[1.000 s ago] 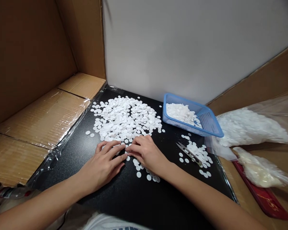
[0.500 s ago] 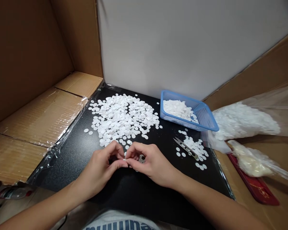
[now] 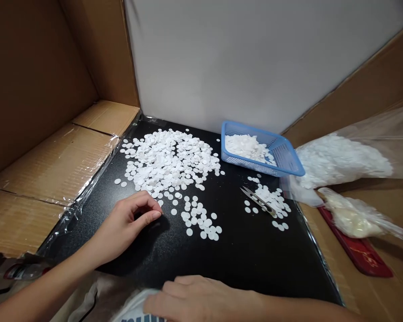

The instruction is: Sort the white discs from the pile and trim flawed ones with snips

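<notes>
My left hand point(image 3: 129, 223) hovers over the dark table point(image 3: 248, 255), thumb and forefinger pinched together. Whatever is between the fingertips, if anything, is too small to make out. Just beyond it spreads a large heap of small white discs point(image 3: 168, 158). A smaller scatter of white discs point(image 3: 199, 217) lies to the right of the fingertips. My right hand point(image 3: 198, 299) is low at the table's near edge, in front of my shirt point(image 3: 139, 308). It is smeared by motion and its fingertips are hidden.
A blue basket point(image 3: 297, 167) holding white pieces stands against the back wall. Thread snips point(image 3: 258, 200) lie on another small pile of discs point(image 3: 275, 201). At right sit a clear bag of white pieces point(image 3: 342, 158), a bag with pale yellowish contents point(image 3: 352, 219) and a red flat object point(image 3: 366, 259).
My hands have come apart from their joined pinch. The left has moved left, and the right has dropped back toward my body, uncovering the scatter of discs. The view has shifted slightly.
</notes>
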The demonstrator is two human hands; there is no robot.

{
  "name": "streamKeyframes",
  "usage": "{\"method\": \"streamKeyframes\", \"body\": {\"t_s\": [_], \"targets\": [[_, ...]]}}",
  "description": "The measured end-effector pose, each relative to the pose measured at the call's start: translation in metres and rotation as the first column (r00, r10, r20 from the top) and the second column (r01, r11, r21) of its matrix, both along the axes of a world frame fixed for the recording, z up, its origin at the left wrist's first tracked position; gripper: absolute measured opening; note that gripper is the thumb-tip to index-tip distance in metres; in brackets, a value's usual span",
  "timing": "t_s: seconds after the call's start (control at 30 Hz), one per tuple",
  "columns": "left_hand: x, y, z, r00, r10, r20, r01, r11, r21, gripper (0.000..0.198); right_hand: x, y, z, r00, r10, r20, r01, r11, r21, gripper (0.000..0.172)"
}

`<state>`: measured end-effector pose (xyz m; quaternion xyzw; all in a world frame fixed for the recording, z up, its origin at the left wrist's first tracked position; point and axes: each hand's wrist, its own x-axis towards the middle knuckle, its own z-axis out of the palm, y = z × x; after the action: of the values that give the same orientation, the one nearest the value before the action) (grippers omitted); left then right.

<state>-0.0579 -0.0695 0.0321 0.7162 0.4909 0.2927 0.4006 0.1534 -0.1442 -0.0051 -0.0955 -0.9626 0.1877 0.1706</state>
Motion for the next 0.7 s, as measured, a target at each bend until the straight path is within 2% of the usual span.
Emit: {"method": "streamKeyframes", "body": {"t_s": [0.07,0.17,0.23,0.27,0.3,0.33,0.4,0.43,0.5,0.53,0.63,0.7], "targets": [[-0.003,0.002,-0.001,0.999,-0.005,-0.041,0.007,0.999,0.044,0.021,0.0,0.005,0.002,0.998,-0.029,-0.059,0.033,0.998,0.057,0.023],[-0.009,0.002,-0.005,0.998,0.048,-0.042,-0.046,0.998,0.051,0.019,0.005,0.019,0.006,0.965,-0.256,-0.057,0.259,0.965,0.046,0.03],[-0.013,0.002,-0.006,0.995,0.097,-0.022,-0.097,0.995,0.027,0.021,0.006,0.021,0.002,0.913,-0.407,0.016,0.406,0.913,0.05,0.056],[-0.015,0.002,-0.007,0.993,0.117,-0.012,-0.117,0.993,0.008,0.022,0.006,0.019,-0.001,0.904,-0.425,0.053,0.422,0.904,0.067,0.071],[-0.016,0.001,-0.006,0.991,0.132,-0.003,-0.132,0.991,-0.009,0.024,0.005,0.015,-0.005,0.916,-0.395,0.071,0.389,0.917,0.086,0.081],[-0.018,0.001,-0.005,0.99,0.141,0.004,-0.14,0.99,-0.02,0.025,0.003,0.011,-0.009,0.946,-0.316,0.071,0.308,0.946,0.099,0.083],[-0.02,0.002,-0.003,0.989,0.146,0.001,-0.146,0.989,-0.014,0.026,0.0,0.003,-0.013,0.987,-0.154,0.047,0.147,0.981,0.122,0.075],[-0.021,0.002,-0.001,0.99,0.144,-0.007,-0.144,0.99,0.001,0.025,-0.003,0.0,-0.014,0.986,-0.157,0.047,0.15,0.981,0.124,0.074],[-0.022,0.004,0.003,0.991,0.134,-0.022,-0.133,0.991,0.034,0.023,-0.007,-0.002,-0.014,0.957,-0.282,0.074,0.274,0.956,0.109,0.079],[-0.022,0.006,0.005,0.992,0.124,-0.03,-0.123,0.992,0.041,0.023,-0.01,-0.001,-0.013,0.951,-0.298,0.088,0.289,0.952,0.1,0.08],[-0.02,0.011,0.01,0.997,0.057,-0.061,-0.054,0.997,0.058,0.022,-0.017,0.0,-0.014,0.996,-0.073,0.05,0.069,0.995,0.075,0.055],[-0.014,0.015,0.009,0.997,-0.003,-0.083,0.01,0.997,0.079,0.02,-0.02,-0.002,-0.018,0.995,-0.088,0.052,0.088,0.996,0.003,0.046]]}}
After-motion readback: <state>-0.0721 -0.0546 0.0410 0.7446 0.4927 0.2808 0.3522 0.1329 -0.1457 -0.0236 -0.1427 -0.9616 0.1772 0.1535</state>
